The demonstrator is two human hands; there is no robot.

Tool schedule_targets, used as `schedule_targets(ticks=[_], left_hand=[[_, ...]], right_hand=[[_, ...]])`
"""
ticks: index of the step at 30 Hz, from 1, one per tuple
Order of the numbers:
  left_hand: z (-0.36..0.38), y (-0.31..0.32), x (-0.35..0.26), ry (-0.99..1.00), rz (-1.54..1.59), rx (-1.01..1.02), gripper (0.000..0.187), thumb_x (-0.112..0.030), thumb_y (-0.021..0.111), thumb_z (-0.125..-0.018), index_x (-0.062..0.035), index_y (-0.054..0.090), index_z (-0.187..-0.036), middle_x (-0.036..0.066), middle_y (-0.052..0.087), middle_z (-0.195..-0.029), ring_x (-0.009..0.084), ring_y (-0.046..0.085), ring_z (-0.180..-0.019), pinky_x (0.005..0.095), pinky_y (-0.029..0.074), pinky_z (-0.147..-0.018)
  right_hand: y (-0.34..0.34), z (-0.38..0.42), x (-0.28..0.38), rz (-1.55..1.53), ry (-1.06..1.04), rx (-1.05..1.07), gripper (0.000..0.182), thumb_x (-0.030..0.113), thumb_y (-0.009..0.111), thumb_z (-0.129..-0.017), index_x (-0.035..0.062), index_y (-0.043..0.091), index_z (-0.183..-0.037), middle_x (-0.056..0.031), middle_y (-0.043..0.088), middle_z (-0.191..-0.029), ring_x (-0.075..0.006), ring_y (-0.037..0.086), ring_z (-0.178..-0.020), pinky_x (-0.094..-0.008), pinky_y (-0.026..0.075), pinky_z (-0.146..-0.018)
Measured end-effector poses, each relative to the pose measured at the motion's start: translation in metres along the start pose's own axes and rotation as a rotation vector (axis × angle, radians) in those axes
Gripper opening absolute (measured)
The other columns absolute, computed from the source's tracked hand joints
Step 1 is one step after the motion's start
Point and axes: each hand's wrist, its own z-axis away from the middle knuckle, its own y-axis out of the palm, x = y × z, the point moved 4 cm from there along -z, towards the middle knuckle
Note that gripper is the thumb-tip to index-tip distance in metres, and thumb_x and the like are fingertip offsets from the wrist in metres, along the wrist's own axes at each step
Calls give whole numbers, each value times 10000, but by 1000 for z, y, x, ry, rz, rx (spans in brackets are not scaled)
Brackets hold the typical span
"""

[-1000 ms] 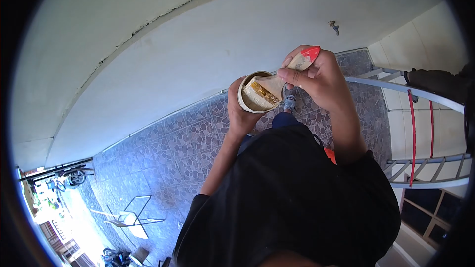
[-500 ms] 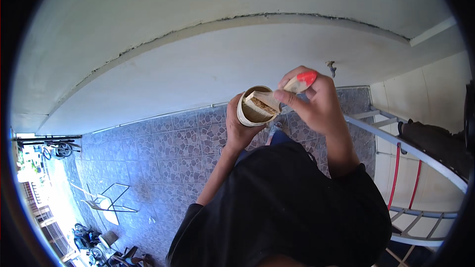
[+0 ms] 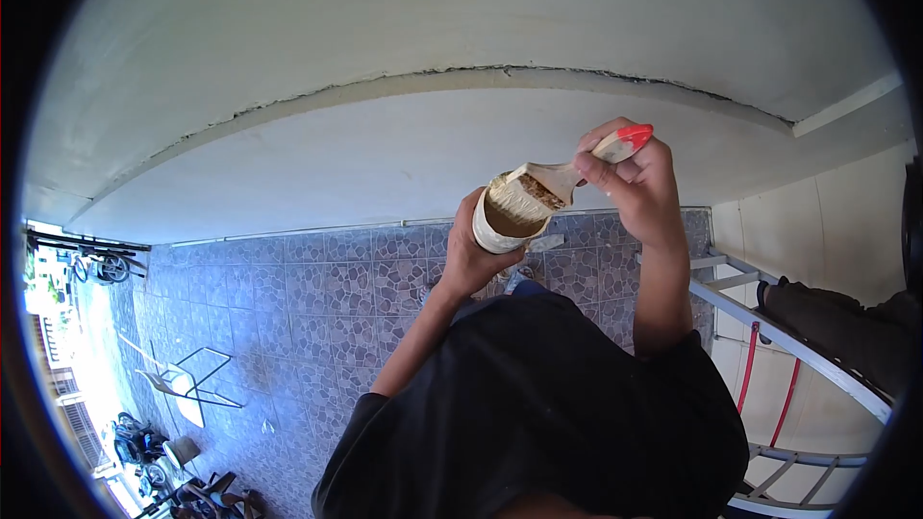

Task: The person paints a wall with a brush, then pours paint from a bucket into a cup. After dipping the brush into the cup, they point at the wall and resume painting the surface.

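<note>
My left hand [image 3: 468,252] is wrapped round a small paint pot [image 3: 501,240] smeared with cream paint and tilted in front of my body. Between the fingers of my right hand [image 3: 635,183] is the wooden handle of a wide paintbrush [image 3: 555,179], its end dipped in red. The brush lies at a slant over the pot's mouth, and its bristles, coated in cream paint, reach the far inner rim. Paint shows inside the pot.
A pale wall [image 3: 385,168] with a cracked ledge faces me. To the right stands an aluminium ladder [image 3: 808,338] with dark cloth over it. A folding frame [image 3: 197,380] sits on the patterned tile floor [image 3: 317,293] at left, with motorbikes [image 3: 139,442] beyond.
The paintbrush has been raised from inside the pot to its rim, and its paint-covered bristles now show. My right hand has shifted right. The view has tilted slightly upward.
</note>
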Motion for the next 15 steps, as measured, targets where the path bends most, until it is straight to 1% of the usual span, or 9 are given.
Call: schedule_targets(ticks=[3, 7, 9, 10, 12, 13, 15], left_hand=[[-9, -8, -7, 17, -8, 29, 941, -142, 944, -644, -31, 472, -1450, 165, 591, -1369, 329, 594, -1300, 432, 476, -1103], [-17, -18, -11, 13, 21, 93, 945, -141, 945, -648, -30, 467, -1454, 165, 593, -1367, 326, 595, -1303, 429, 480, -1100], [-23, -20, -14, 27, 8, 115, 946, -140, 946, -649, -29, 465, -1456, 167, 595, -1365, 324, 596, -1303, 427, 481, -1099], [-26, -21, -17, 39, 15, 129, 947, -141, 946, -653, -31, 460, -1459, 169, 600, -1364, 320, 601, -1302, 426, 486, -1094], [-31, -20, -19, 55, 31, 156, 949, -141, 946, -657, -33, 455, -1462, 171, 604, -1363, 317, 605, -1300, 426, 491, -1090], [-34, -19, -19, 66, 66, 164, 951, -140, 943, -664, -33, 446, -1467, 174, 611, -1360, 316, 616, -1289, 425, 498, -1080], [-38, -17, -19, 80, 106, 181, 953, -139, 940, -671, -32, 437, -1472, 176, 617, -1357, 315, 626, -1278, 425, 506, -1071]], right_hand=[[-9, -5, -13, -141, 51, -55, 115, 47, 746, -961, -8, 666, -1023, -73, 692, -963, -140, 678, -882, -303, 563, -786], [-22, -8, -32, -248, 24, -88, 111, 55, 749, -957, 9, 669, -1019, -77, 692, -959, -142, 663, -914, -306, 550, -797], [-26, -7, -39, -348, 29, -71, 136, 60, 721, -961, 34, 644, -1070, -84, 654, -1013, -183, 614, -1025, -333, 461, -889], [-28, -7, -43, -343, 25, -82, 136, 60, 721, -961, 34, 644, -1070, -84, 654, -1013, -183, 614, -1025, -333, 461, -889], [-31, -6, -45, -438, -58, -91, 101, 48, 726, -968, 39, 670, -1051, -85, 685, -1007, -170, 659, -983, -341, 556, -834], [-32, -3, -44, -430, -59, -101, 101, 48, 726, -968, 39, 670, -1051, -85, 685, -1007, -170, 659, -983, -341, 556, -834], [-32, 1, -43, -524, -32, -142, 124, 46, 709, -977, 48, 665, -1093, -88, 680, -1068, -191, 672, -1021, -381, 574, -886]])
